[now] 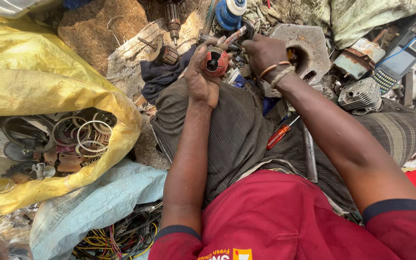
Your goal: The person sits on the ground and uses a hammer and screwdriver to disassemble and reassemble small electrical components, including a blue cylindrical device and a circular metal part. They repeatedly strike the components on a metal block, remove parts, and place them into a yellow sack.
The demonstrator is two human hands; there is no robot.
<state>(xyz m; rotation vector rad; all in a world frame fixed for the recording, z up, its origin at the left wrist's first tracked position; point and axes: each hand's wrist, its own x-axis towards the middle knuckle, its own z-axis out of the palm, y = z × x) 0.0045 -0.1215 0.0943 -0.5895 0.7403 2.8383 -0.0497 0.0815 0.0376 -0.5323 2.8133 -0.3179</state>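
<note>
Both hands meet above the lap: the left hand point(202, 79) is clenched around a small red round motor part point(216, 61), fingers wrapped over its rim and thumb side pressing it steady, and the right hand point(264, 54) is closed on a tool point(235, 35) with a red and pale striped handle whose tip goes to the top of that part. Going from the left, a yellow sack point(34, 72) lies open with metal rings point(80, 132) and dark scrap pieces inside, a pale woven bag point(92, 204) lies below it, and a tangle of coloured wires point(116, 238) shows at the bottom edge. Beyond the hands a motor armature point(162, 50) rests on the ground, a blue spool point(227, 14) stands behind it, and a thick grey metal block point(309, 45) with a hole sits just behind the right wrist. A red-handled screwdriver point(279, 136) lies on the striped cloth over the lap, and a finned grey engine cylinder point(360, 95) rests well to the right. As a judgement, the red part looks stiff and dense for its size, metal with a hard painted or plastic shell, probably greasy, so it could turn in the palm under the tool's push; gripping it round its circumference, as the left hand does, seems the firmest hold, keeping fingers away from the face where the tool works
</note>
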